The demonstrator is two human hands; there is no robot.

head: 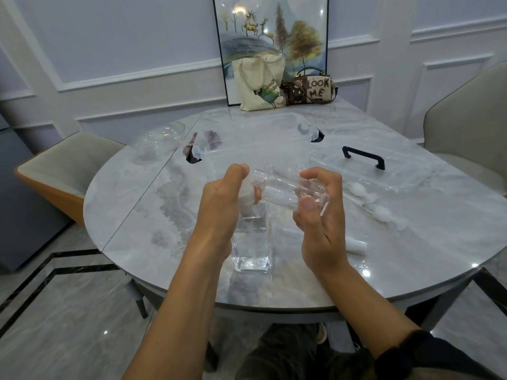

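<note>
The tall clear bottle (252,242) stands on the table's (137,229) near edge. My left hand (219,204) grips its white pump top, my right hand (321,215) pinches the small bottle (288,192) sideways against it. This looks like filling. Next I'd keep the mouths aligned and press gently.

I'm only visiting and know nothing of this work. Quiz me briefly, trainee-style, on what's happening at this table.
1. True or false: the right hand holds the small clear bottle upright.
2. Which grips the top of the tall square bottle? A. left hand B. right hand
3. Fill in: the lid with the black handle lies to the ___ of the open clear box.
Key: 1 false, it lies tilted sideways; 2 A; 3 right.
</note>
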